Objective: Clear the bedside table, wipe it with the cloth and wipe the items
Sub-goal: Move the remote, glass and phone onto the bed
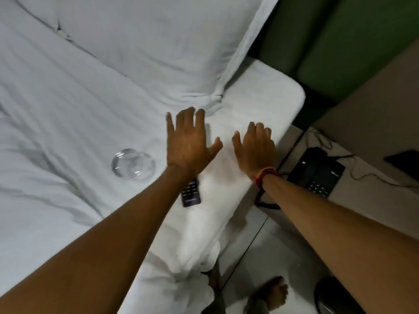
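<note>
Both my hands hover empty over the white bed (68, 109), fingers spread. My left hand (189, 141) is just right of a clear glass ashtray (133, 163) lying on the sheet. A black remote control (191, 194) lies on the bed, partly hidden under my left wrist. My right hand (255, 148), with a red and yellow thread band at the wrist, is above the mattress edge. On the bedside table (371, 175) to the right sits a black desk telephone (317, 173) with its cables. No cloth is visible.
A dark flat object (403, 160) lies at the table's far right. Green padded headboard panels (340, 41) stand behind. A pillow (158, 41) lies at the bed's head. My bare foot (275, 291) is on the pale tiled floor, beside a dark round bin (335, 295).
</note>
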### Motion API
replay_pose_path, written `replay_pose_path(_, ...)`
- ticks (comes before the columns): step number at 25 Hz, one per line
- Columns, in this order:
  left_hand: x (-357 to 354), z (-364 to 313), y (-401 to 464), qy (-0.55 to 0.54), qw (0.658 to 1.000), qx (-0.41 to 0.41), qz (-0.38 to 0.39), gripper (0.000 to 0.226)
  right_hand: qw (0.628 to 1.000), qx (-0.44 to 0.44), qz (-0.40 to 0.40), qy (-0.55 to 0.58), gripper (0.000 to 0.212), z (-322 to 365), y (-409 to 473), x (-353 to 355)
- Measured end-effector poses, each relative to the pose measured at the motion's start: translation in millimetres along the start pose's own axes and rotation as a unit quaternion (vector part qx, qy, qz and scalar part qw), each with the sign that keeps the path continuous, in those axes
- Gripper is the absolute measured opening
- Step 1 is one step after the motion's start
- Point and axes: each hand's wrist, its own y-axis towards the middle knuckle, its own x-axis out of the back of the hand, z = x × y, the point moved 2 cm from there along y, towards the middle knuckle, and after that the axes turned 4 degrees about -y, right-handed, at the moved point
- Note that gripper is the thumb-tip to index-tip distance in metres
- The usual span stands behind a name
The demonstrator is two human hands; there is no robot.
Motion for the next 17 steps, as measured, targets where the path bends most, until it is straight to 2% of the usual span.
replay_pose_path(4,-54.1,-126.0,19.4,-0.121,0.986,-0.089,0.072,0.072,0.992,-0.122,0.022,0.035,0.058,-116.8,-4.5,-6.0)
replay_pose_path(7,-115.9,-203.5,15.0,-0.108,0.967,-0.141,0.183,0.062,0.974,-0.21,0.037,0.073,0.06,-209.6,-30.1,-28.7)
replay_pose_path(10,-179.3,-228.4,8.8,-0.155,0.945,-0.088,0.275,0.05,0.944,-0.277,0.057,0.168,0.06,-262.1,-54.0,-60.3)
replay_pose_path(13,-242.1,-236.2,4.2,-0.171,0.922,-0.013,0.348,0.044,0.863,-0.382,0.045,0.328,0.055,-292.1,-71.3,-96.8)
replay_pose_path(15,-266.4,-238.4,4.1,-0.204,0.911,0.038,0.355,0.045,0.791,-0.434,0.02,0.431,0.048,-298.4,-76.1,-114.9)
replay_pose_path(17,-279.5,-242.7,7.5,-0.232,0.908,0.049,0.346,0.045,0.746,-0.469,-0.009,0.472,0.04,-301.0,-73.4,-123.1)
